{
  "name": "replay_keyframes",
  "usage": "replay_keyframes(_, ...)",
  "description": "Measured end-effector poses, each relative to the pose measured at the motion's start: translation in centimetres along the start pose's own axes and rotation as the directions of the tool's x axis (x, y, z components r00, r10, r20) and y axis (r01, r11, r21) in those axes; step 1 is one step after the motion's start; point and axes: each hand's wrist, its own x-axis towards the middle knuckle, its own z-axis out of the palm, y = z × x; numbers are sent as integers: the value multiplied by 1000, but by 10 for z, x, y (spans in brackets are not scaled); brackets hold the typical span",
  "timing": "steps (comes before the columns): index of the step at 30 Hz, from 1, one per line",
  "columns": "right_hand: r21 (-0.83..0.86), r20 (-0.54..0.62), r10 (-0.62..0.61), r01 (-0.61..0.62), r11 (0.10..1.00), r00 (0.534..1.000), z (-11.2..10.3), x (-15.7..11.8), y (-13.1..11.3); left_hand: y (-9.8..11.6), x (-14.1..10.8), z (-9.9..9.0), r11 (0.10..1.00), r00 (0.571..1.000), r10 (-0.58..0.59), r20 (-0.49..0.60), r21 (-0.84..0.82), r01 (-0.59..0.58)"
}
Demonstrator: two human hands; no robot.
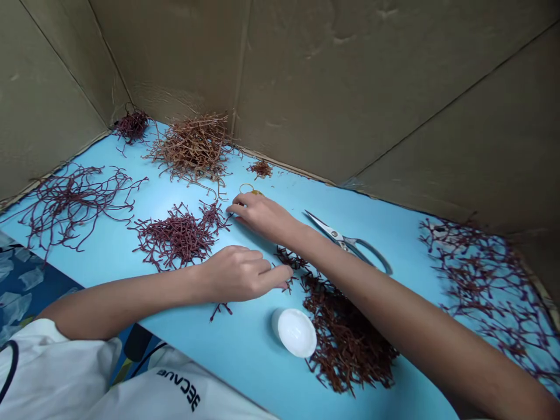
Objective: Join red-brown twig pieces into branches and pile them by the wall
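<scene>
My right hand [262, 217] lies at the middle of the blue sheet [249, 361], its fingertips pinching a thin dark strand [229, 215] at the edge of a heap of cut dark red seaweed-like stems [177, 238]. My left hand [238, 274] rests below it with curled fingers. Its fingertips are close to a larger dark brown-red heap [345, 338], and I cannot tell whether they hold anything. Steel scissors [345, 240] lie shut beside my right forearm. A small yellow ring [246, 188] sits just beyond my right hand.
A pale brown tangle [192, 149], small red clumps [130, 125] and long loose red branches [74, 204] lie toward the back left. Spread branches [485, 291] lie at the right. A white round cup [294, 332] sits near the front. Cardboard walls [306, 87] surround the sheet.
</scene>
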Motion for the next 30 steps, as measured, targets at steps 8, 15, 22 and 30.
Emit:
replay_keyframes(8,-162,-54,17,-25,986,998,-18,-44,-5,-7,0,-2,994,982,113,-151,6,-113)
replay_keyframes(15,-230,-320,127,-207,951,939,-52,-139,-35,0,2,-9,977,960,89,-265,-165,-137)
replay_keyframes(22,-33,-620,293,-397,917,728,-28,-209,-84,14,5,-17,284,872,-490,12,-943,172)
replay_keyframes(30,39,-741,273,-367,929,613,-7,-220,-76,14,8,-11,-12,815,-554,170,-981,196)
